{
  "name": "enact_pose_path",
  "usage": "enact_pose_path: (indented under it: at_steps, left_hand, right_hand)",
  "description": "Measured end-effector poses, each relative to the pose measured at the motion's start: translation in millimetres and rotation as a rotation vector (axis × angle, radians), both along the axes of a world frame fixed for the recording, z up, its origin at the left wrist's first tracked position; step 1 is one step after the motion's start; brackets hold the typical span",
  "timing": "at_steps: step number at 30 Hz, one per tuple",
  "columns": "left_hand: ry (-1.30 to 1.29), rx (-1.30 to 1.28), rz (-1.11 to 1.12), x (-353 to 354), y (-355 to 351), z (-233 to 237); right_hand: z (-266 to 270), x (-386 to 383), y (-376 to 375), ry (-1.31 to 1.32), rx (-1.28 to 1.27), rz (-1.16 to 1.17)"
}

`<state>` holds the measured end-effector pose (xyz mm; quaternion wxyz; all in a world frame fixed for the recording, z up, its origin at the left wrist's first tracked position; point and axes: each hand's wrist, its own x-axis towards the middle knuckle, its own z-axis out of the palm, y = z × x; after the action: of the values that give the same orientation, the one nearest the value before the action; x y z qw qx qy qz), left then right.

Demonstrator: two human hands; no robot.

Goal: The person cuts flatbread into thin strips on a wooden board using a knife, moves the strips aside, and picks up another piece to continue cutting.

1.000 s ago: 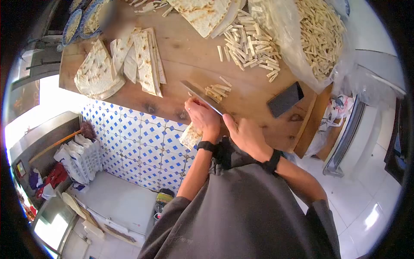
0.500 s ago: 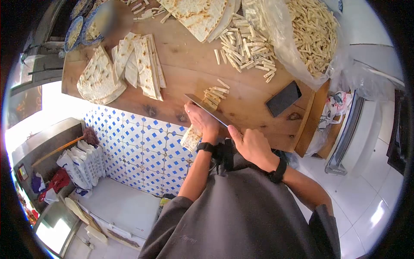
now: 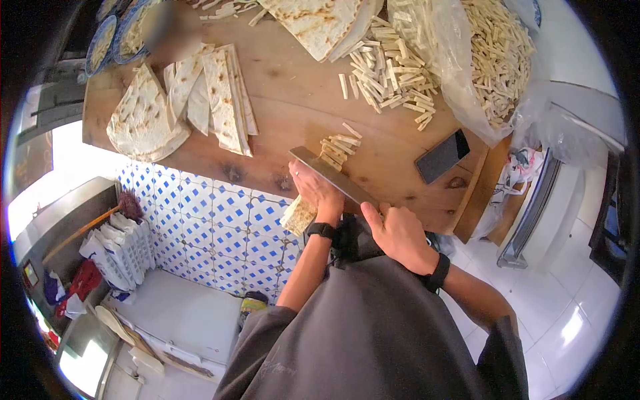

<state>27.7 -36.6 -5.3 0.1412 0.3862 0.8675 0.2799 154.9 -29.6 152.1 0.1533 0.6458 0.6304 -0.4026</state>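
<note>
1. In the head view, I see the right hand [image 3: 400, 233] closed round the knife [image 3: 337, 177], its thumb along the end of the handle nearest the blade.
2. The blade slants away toward the upper left, its far end just beside the fingers of the left hand [image 3: 317, 190].
3. The left hand lies over a folded flatbread piece [image 3: 298, 215], fingers close together; the blade and the hand hide most of the contact, so I cannot tell whether it pinches the bread or only presses it down.
4. That piece sits at the near edge of the wooden table [image 3: 287, 107], one end poking out below the palm and over the edge.
5. Just across the blade lies a small row of cut strips [image 3: 338, 153], with one loose strip beside it.
6. Further back is a larger heap of strips [image 3: 393, 73], next to a clear plastic bag [image 3: 457, 83] full of more.
7. A dark phone [image 3: 443, 157] lies on the tabletop, right of the row.
8. Toward the left corner rest a broad flatbread wedge [image 3: 143, 120] and some narrower folded slices [image 3: 223, 100], partly overlapping, with blue-patterned plates [image 3: 101, 47] beyond.
</note>
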Motion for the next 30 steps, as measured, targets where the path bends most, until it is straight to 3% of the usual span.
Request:
enact_pose_path:
  at_steps: [5,8,10,13,25,30]
  left_hand:
    - [0.026,0.005,0.016,0.5,-6.7,-14.8]
    - [0.118,0.06,-0.025,-2.1,1.9,-0.7]
    - [-0.118,-0.07,0.032,-2.9,9.8,16.0]
    - [-0.24,-0.128,0.098,-4.5,18.4,25.9]
    - [-0.073,-0.044,0.097,0.2,18.1,23.0]
    - [-0.106,-0.016,0.136,-0.1,16.7,17.9]
  right_hand:
    - [0.1,-1.0,-2.5,-0.018,0.006,0.011]
    - [4.5,-4.0,1.7,-0.025,-0.048,-0.015]
    - [2.9,-5.0,3.1,-0.035,-0.075,-0.024]
    - [-3.6,-3.6,6.0,-0.019,-0.082,-0.057]
    - [-23.9,-18.8,32.0,0.009,-0.104,-0.012]
    - [-64.4,-39.3,28.2,0.088,0.083,-0.013]
